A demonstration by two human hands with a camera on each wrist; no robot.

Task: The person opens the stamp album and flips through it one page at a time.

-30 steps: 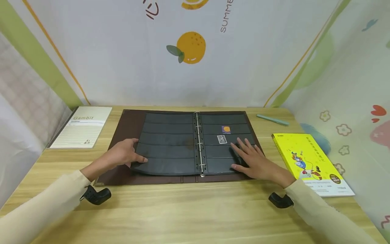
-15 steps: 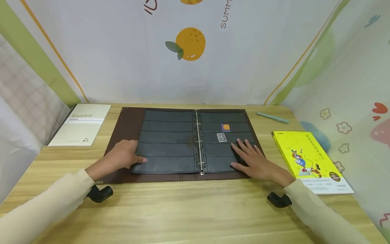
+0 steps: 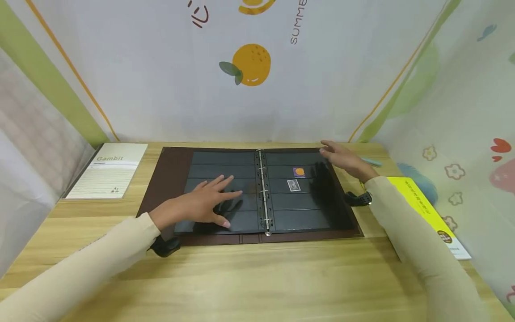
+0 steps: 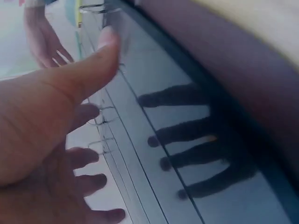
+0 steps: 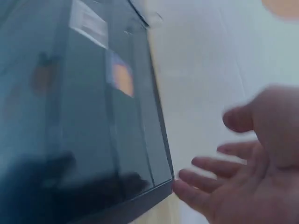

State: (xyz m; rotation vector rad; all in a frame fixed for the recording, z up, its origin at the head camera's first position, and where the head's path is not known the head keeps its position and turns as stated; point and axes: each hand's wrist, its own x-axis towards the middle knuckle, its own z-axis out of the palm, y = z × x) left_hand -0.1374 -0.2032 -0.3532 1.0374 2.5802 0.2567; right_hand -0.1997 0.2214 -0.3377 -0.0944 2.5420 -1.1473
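I see the binder [image 3: 249, 192] lying open mid-frame on the worktop [image 3: 257, 277], its ring spine running toward the top; my right hand [image 3: 342, 158], fingers released, hovers at its upper-right corner, my left hand [image 3: 201, 203] flat, released, on the left page

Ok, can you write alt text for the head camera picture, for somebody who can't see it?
An open ring binder of dark pocket pages lies on a wooden table. The left hand is spread over its left page; the right hand is open by its far right corner. Two stamps sit in the right page.
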